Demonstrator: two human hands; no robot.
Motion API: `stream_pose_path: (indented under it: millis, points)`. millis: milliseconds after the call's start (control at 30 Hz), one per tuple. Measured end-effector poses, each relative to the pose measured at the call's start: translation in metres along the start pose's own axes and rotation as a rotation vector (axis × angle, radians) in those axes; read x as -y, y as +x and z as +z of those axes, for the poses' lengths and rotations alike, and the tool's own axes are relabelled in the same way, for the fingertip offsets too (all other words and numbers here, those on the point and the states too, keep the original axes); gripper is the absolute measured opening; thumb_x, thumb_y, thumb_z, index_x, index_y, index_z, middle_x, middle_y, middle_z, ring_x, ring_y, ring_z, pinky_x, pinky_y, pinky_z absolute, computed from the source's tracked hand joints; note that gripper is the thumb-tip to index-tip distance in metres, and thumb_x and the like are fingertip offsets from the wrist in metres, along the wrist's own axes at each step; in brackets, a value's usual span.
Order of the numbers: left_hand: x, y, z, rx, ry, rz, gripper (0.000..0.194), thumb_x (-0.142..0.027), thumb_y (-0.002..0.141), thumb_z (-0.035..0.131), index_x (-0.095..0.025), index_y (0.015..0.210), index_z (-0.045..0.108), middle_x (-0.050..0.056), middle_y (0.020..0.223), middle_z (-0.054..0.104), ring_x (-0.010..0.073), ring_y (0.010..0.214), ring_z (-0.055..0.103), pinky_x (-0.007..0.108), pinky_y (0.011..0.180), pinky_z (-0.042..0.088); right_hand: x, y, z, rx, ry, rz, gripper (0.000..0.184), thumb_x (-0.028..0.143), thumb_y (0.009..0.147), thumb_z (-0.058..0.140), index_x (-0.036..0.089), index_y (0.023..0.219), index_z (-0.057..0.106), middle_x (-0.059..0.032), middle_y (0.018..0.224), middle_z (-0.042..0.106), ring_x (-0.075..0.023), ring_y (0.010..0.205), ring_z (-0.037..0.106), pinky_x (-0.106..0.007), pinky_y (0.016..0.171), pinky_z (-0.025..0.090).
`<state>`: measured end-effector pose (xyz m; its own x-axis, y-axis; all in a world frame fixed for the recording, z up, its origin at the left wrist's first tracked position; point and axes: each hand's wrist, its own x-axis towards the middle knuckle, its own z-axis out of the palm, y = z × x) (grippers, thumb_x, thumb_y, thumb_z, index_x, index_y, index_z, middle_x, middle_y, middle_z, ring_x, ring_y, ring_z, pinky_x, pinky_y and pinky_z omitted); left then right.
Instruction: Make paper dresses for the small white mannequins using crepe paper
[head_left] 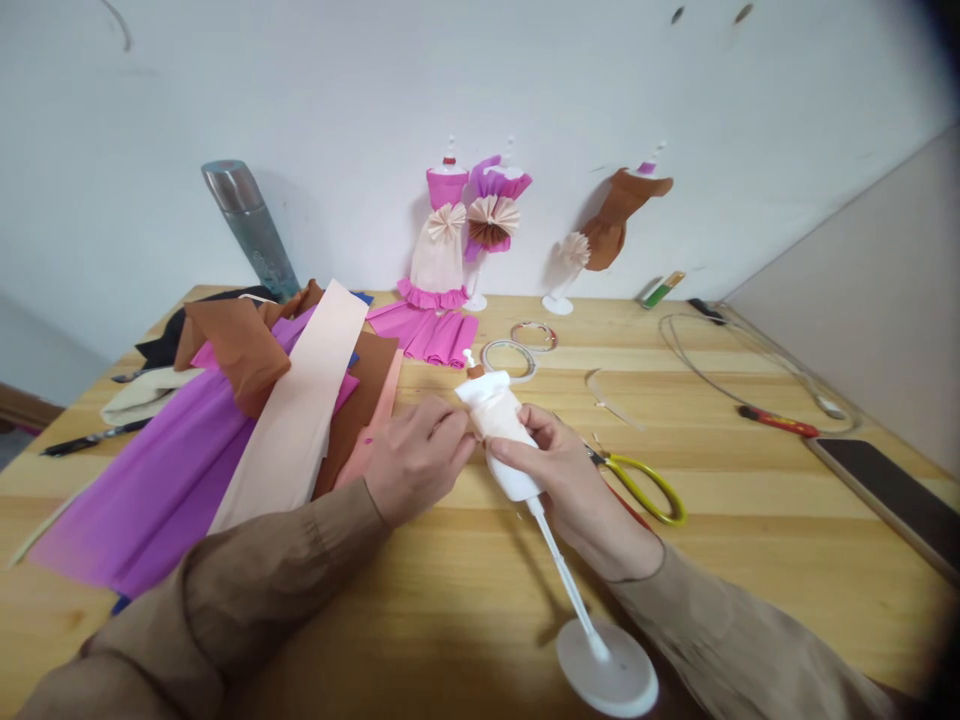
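A small white dress form (pixel 512 474) on a thin stem with a round base tilts toward me over the table. Pale paper wraps its upper body, and a brown band circles its neck. My right hand (pixel 559 470) is closed around its torso, with the thumb across the front. My left hand (pixel 424 455) pinches at the left edge of the pale wrap; what lies between its fingertips is hidden. Yellow-handled scissors (pixel 645 488) lie just beyond my right hand. Left of my left hand is a heap of crepe paper, with a pale pink strip (pixel 300 400) on top.
Three dressed miniature forms, one in a brown dress (pixel 606 220), stand by the wall. Two tape rolls (pixel 508 360) lie before them. A grey bottle (pixel 251 230) stands back left. A phone (pixel 892 500), cable and red-handled tool (pixel 780 420) lie right; purple paper (pixel 165 480) spreads left.
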<state>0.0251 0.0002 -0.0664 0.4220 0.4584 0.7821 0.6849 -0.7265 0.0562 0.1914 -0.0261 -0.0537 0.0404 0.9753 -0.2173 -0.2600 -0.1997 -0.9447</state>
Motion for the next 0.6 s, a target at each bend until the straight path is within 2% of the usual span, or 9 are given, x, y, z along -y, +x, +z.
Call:
stream_pose_path:
  millis: [100, 267, 367, 433, 467, 600]
  points:
    - [0.0019, 0.0014, -0.0008, -0.004, 0.092, 0.092, 0.011, -0.014, 0.086, 0.056, -0.015, 0.076, 0.060, 0.002, 0.073, 0.064, 0.0120, 0.064, 0.060, 0.025, 0.057, 0.044, -0.0002, -0.0016, 0.0016, 0.006, 0.004, 0.015, 0.043, 0.035, 0.050, 0.086, 0.021, 0.067, 0.050, 0.0047, 0.061, 0.055, -0.0098, 0.052, 0.043, -0.025, 0.051, 0.032]
    - [0.0031, 0.0003, 0.0005, -0.033, 0.081, 0.107, 0.015, -0.010, 0.084, 0.053, -0.016, 0.071, 0.059, 0.003, 0.070, 0.063, 0.0123, 0.064, 0.060, 0.025, 0.055, 0.042, -0.0052, -0.0020, 0.0010, 0.031, 0.050, 0.025, 0.044, 0.035, 0.049, 0.088, 0.020, 0.066, 0.050, 0.0048, 0.061, 0.055, -0.0094, 0.053, 0.044, -0.024, 0.051, 0.032]
    - [0.0030, -0.0002, 0.0010, -0.005, 0.005, -0.023, 0.019, -0.011, 0.084, 0.053, -0.017, 0.066, 0.056, 0.001, 0.066, 0.060, 0.0107, 0.059, 0.056, 0.023, 0.051, 0.039, -0.0055, -0.0017, -0.0003, 0.040, 0.070, 0.045, 0.041, 0.035, 0.052, 0.088, 0.019, 0.068, 0.054, 0.0041, 0.061, 0.056, -0.0086, 0.052, 0.044, -0.024, 0.050, 0.031]
    - [0.0024, -0.0003, 0.0007, 0.014, -0.056, -0.134, 0.015, -0.012, 0.084, 0.053, -0.017, 0.069, 0.055, 0.001, 0.068, 0.060, 0.0099, 0.056, 0.053, 0.023, 0.050, 0.039, -0.0039, -0.0016, -0.0007, 0.032, 0.079, 0.065, 0.040, 0.036, 0.052, 0.088, 0.019, 0.068, 0.056, 0.0039, 0.060, 0.056, -0.0084, 0.051, 0.043, -0.024, 0.049, 0.031]
    - [0.0019, -0.0004, 0.0005, 0.011, -0.071, -0.149, 0.012, -0.012, 0.083, 0.054, -0.017, 0.073, 0.056, 0.001, 0.071, 0.061, 0.0101, 0.057, 0.053, 0.023, 0.051, 0.039, -0.0030, -0.0017, -0.0007, 0.025, 0.090, 0.078, 0.040, 0.036, 0.052, 0.088, 0.019, 0.068, 0.056, 0.0039, 0.060, 0.056, -0.0084, 0.051, 0.044, -0.024, 0.049, 0.031]
    - [-0.0006, -0.0005, -0.0004, -0.053, -0.018, 0.020, 0.003, -0.014, 0.082, 0.058, -0.017, 0.083, 0.056, 0.003, 0.078, 0.063, 0.0132, 0.065, 0.057, 0.025, 0.057, 0.042, -0.0026, -0.0025, -0.0001, 0.019, 0.165, 0.128, 0.039, 0.035, 0.050, 0.090, 0.017, 0.069, 0.060, 0.0030, 0.062, 0.059, -0.0088, 0.055, 0.047, -0.023, 0.052, 0.033]
